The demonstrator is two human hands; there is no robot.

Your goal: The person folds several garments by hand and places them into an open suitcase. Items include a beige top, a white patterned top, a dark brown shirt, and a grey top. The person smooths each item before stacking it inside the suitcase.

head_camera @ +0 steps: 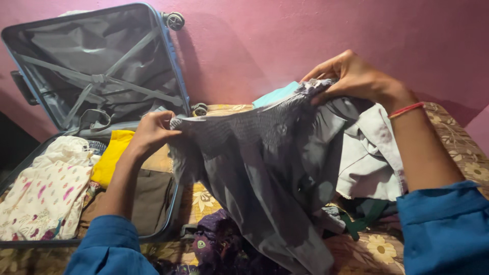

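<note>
At the far left an open blue suitcase [173,76] is leaning its lid against the pink wall [285,35], grey lining and crossed straps showing inside. Its lower half is holding folded clothes: a white floral cloth [46,193], a yellow garment [113,155] and a brown piece [153,198]; the near edge of the case is being cut off by the frame. Just right of the yellow garment, the left hand [150,133] is pinching one end of the waistband of a grey garment [254,173], its grip pressed together on the gathered cloth. The garment is hanging stretched between both hands, above the bed [458,147] with its flowered cover, its lower part trailing down over a dark purple cloth [219,244]. Behind it a teal fabric [275,94] is peeking out, mostly hidden. The right hand [356,76] is gripping the other end of the waistband, fingers closed on it, a red thread band [406,109] sitting at the wrist. Under that arm a pale grey shirt [372,163] is lying crumpled, with something dark green [364,216] below it, hard to make out. No labels are showing.
</note>
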